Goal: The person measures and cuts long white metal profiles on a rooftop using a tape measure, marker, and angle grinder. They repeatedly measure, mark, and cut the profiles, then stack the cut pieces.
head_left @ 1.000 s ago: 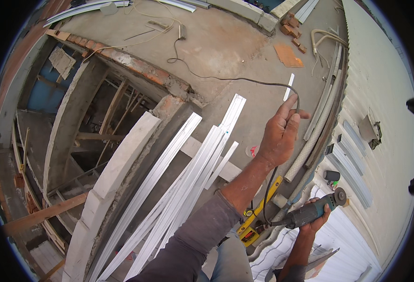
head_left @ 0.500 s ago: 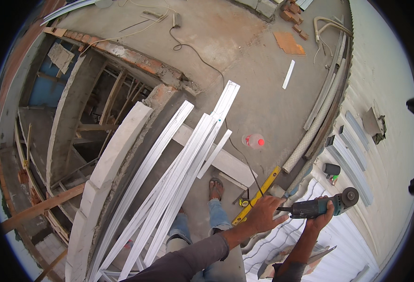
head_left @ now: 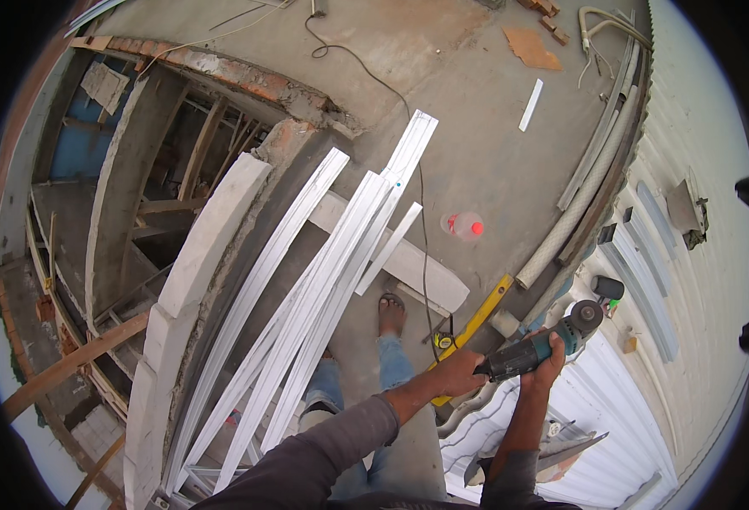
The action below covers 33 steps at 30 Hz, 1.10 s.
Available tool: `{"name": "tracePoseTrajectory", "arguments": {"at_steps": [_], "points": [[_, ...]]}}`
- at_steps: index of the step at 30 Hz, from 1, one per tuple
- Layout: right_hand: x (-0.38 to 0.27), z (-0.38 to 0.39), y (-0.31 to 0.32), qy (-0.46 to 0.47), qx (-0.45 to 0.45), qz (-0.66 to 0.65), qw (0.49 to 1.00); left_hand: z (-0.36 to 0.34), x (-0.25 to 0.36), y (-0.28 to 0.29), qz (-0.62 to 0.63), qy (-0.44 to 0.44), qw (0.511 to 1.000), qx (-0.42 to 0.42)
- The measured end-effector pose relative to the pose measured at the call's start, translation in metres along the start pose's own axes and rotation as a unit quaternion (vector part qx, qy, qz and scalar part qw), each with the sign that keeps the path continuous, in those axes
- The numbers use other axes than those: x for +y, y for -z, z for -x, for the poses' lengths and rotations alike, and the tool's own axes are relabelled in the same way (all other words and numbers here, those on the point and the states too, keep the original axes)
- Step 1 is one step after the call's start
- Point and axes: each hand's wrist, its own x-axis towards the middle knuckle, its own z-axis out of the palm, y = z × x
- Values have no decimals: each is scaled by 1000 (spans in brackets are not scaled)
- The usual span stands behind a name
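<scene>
My right hand (head_left: 546,364) is wrapped round the front of a teal and black angle grinder (head_left: 515,359), near its head. The round disc (head_left: 587,315) points up and to the right. My left hand (head_left: 459,375) is closed at the grinder's rear end, where the cord comes out; its fingertips are partly hidden. Just left of that hand lie a yellow tape measure (head_left: 444,340) and a yellow spirit level (head_left: 487,310). A black cord (head_left: 425,255) runs up across the floor from there.
Long white metal profiles (head_left: 328,280) lean over a pale block (head_left: 400,259) left of my feet. Beyond a low block wall (head_left: 213,229) is an opening with beams. A clear bottle (head_left: 459,225) stands on the concrete. Pipes (head_left: 574,212) line the corrugated roof sheets (head_left: 621,391) at right.
My left hand has closed at the grinder's rear, where its fingers were spread before. The grinder has moved left and its head has tilted upward. The view has shifted slightly.
</scene>
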Motion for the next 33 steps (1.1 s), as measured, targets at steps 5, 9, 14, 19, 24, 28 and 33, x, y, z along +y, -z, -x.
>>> {"name": "tracePoseTrajectory", "arguments": {"at_steps": [5,9,14,19,24,28,33], "points": [[8,-22,5,-110,-49,-40,992,0,14,-16,-109,75,989,60],[47,-89,3,-190,-12,61,980,-6,11,-25,-130,67,980,132],[117,-221,9,-238,-106,226,939,63,-99,15,-236,49,890,387],[181,-346,4,-287,-108,271,913,180,-235,85,-377,312,715,499],[235,-410,2,-172,-129,415,884,238,-304,100,-337,417,718,443],[260,-446,2,-124,-111,455,875,262,-343,117,-261,433,735,451],[277,-459,10,-65,-137,440,885,285,-346,127,-278,463,730,418]]}}
